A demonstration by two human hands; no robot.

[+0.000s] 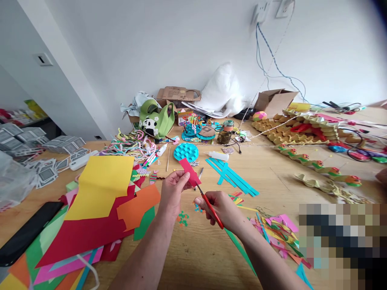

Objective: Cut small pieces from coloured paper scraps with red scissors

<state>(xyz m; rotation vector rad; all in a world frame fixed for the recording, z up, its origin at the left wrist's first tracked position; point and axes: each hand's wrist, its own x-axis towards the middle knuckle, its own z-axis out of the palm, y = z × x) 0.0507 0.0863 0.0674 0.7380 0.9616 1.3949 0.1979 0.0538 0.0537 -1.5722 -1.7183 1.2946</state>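
Note:
My left hand (pixel 177 187) pinches a small piece of red paper (pixel 189 171) above the middle of the table. In my right hand (pixel 222 205) are scissors with red handles (pixel 214 212). Their blades meet the lower right edge of the red paper; whether they are cutting into it cannot be made out. Tiny green and orange paper bits (pixel 182 218) lie on the wood below my hands. Behind the red paper sits a round blue tray (pixel 186 152) with hollows. Long blue paper strips (pixel 234 179) lie to its right.
Coloured paper sheets (pixel 104 177) and a black phone (pixel 28 229) cover the left side. Paper scraps (pixel 278 233) lie at the right. Farther back are a green panda bag (pixel 155 121), a jar (pixel 225 133), a glue bottle (pixel 218 155) and egg cartons (pixel 275 129).

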